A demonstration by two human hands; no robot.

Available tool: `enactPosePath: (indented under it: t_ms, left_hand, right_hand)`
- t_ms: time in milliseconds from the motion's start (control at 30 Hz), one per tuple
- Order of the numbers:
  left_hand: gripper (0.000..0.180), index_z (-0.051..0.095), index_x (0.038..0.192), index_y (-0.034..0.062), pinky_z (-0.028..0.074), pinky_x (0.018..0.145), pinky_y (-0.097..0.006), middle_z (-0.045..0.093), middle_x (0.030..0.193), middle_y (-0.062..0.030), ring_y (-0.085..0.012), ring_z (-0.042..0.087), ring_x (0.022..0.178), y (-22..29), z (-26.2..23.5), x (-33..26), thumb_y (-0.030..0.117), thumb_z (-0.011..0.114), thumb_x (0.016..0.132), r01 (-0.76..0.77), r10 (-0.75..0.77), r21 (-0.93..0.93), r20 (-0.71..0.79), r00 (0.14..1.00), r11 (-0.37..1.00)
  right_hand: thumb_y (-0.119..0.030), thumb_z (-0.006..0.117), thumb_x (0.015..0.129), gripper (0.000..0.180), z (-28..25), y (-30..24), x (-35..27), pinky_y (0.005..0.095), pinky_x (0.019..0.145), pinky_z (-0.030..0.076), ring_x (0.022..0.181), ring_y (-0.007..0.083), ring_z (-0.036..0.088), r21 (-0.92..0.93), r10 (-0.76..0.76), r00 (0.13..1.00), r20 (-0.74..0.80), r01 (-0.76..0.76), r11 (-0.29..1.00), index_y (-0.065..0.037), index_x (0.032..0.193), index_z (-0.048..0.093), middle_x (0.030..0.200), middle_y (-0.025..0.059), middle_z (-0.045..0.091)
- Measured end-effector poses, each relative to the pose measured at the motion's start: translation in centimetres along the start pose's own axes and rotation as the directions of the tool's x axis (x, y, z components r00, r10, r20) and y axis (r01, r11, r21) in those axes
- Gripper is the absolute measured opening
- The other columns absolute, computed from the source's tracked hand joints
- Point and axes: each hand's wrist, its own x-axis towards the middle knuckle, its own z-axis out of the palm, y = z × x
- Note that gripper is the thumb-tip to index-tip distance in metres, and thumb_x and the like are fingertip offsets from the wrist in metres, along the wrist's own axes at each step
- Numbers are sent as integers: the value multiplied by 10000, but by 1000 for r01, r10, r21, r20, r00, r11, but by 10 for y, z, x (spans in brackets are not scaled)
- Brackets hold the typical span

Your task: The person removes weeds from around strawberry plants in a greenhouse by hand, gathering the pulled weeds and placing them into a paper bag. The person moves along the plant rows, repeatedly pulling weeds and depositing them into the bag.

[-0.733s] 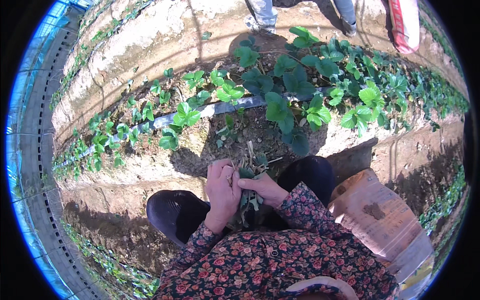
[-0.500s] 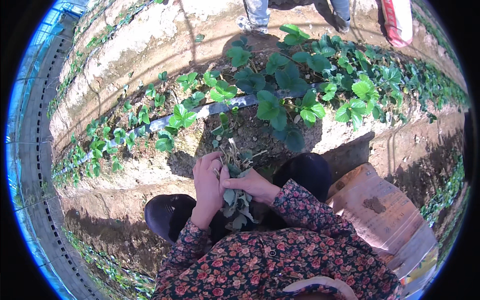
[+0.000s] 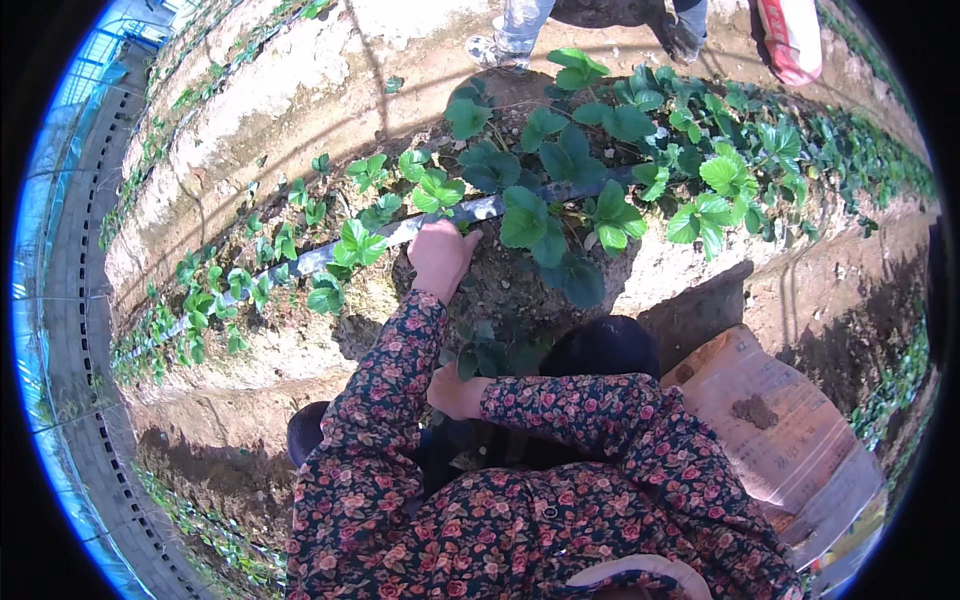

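My left hand [image 3: 442, 258] reaches forward to the soil beside the grey drip tape [image 3: 400, 230], at the foot of a small bright green strawberry plant [image 3: 437, 190]. Its back faces up and the thumb points right; the other fingertips are hidden beneath it. Nearer my body, my right hand [image 3: 457, 391] is closed around a bunch of strawberry seedlings [image 3: 486, 355]. Their dark, shaded leaves come out beyond the fist, and the stems are hidden inside it.
Larger strawberry plants [image 3: 570, 155] crowd the bed to the right. A flattened cardboard sheet [image 3: 755, 410] with a clod on it lies at my right. Across the bed stand another person's legs [image 3: 520, 30], with a white and red sack [image 3: 790, 40] farther right.
My left hand has left the bunch and moved forward to the drip tape. My right hand has drawn back left toward my body, still holding the seedlings, whose leaves now point forward.
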Motion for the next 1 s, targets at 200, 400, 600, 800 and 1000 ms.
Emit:
enactPosePath:
  t_ms: [200, 400, 600, 800, 1000]
  left_hand:
    - [284, 674, 768, 18, 496, 651, -415, 644, 754, -178, -330, 628, 703, 9, 22, 10, 291, 650, 695, 284, -259, -214, 141, 956, 935]
    - [203, 704, 823, 62, 498, 654, -426, 647, 753, -177, -351, 629, 724, 18, 27, -1, 214, 607, 730, 362, -392, -411, 13, 920, 836]
    - [197, 691, 805, 62, 499, 646, -435, 644, 738, -167, -352, 628, 701, 33, 22, -4, 239, 608, 782, 358, -406, -361, -65, 911, 861]
    - [160, 649, 834, 18, 461, 518, -359, 617, 629, -130, -266, 595, 532, 43, -5, 4, 158, 576, 808, -96, -98, -622, -271, 958, 777]
    - [338, 579, 1049, 8, 473, 717, -296, 630, 860, -79, -165, 588, 776, 35, 76, 2, 207, 658, 787, -158, 201, -687, -17, 979, 709]
  right_hand:
    - [-143, 642, 644, 146, 26, 8, 5, 393, 640, 489, 747, 246, 640, 30, -29, 999, -24, 30, 999, -65, 763, 673, 781, 111, 652]
    - [-145, 637, 645, 133, 45, -23, 27, 396, 626, 481, 731, 246, 632, 4, -97, 985, -143, 98, 995, -69, 748, 670, 763, 105, 645]
    - [-148, 631, 646, 120, 57, -47, 40, 399, 612, 473, 716, 246, 624, -6, -115, 960, -257, 118, 993, -73, 733, 667, 746, 99, 639]
    - [-151, 626, 648, 108, 60, -14, 34, 402, 598, 464, 701, 246, 616, -19, 9, 954, -299, -16, 1000, -77, 718, 663, 729, 93, 632]
    - [-153, 621, 649, 98, 53, -17, 45, 404, 584, 456, 685, 246, 608, -5, 82, 923, -376, -91, 996, -81, 702, 660, 711, 87, 625]
